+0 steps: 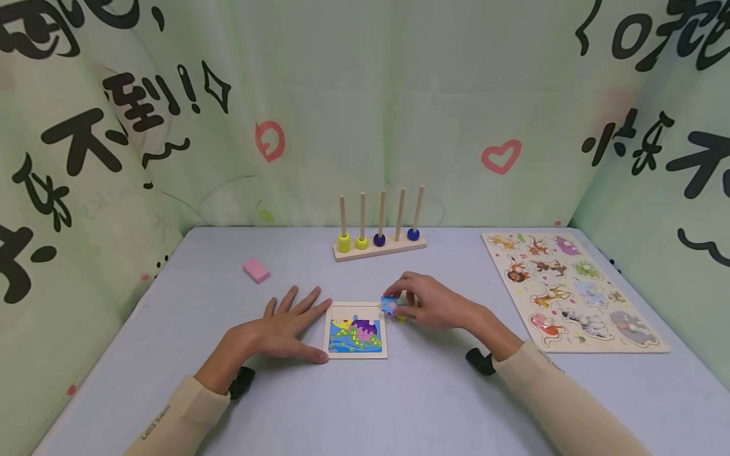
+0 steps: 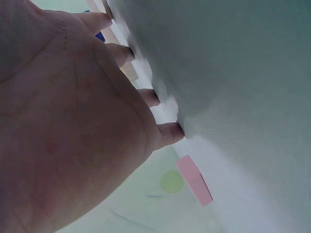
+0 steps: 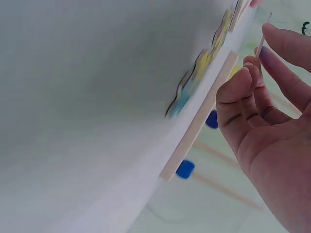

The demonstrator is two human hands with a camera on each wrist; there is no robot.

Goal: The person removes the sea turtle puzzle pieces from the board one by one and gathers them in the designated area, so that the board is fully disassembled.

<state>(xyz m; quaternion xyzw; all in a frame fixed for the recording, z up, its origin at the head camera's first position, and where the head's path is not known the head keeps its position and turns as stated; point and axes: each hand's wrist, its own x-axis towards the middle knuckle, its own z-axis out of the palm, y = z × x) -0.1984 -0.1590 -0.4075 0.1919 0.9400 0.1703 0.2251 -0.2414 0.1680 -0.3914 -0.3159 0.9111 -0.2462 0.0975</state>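
Note:
A small square wooden puzzle tray [image 1: 358, 356] holds joined blue, yellow and purple pieces [image 1: 356, 335], its upper strip bare wood. My left hand [image 1: 285, 330] rests palm down with fingers spread, index fingertip and thumb at the tray's left edge; the left wrist view shows its palm [image 2: 73, 116]. Thumb and fingers of my right hand [image 1: 436, 303] pinch a blue piece [image 1: 389, 304] over the tray's upper right corner. In the right wrist view that piece [image 3: 263, 39] is seen edge-on in the hand [image 3: 272, 131], with colourful loose pieces [image 3: 197, 73] lying on the table.
Behind the tray stands a wooden peg rack [image 1: 379, 251] with yellow and dark blue beads. A pink block [image 1: 256, 270] lies at the back left, also seen in the left wrist view. An animal puzzle board [image 1: 604, 345] lies at the right. Printed curtains surround the table.

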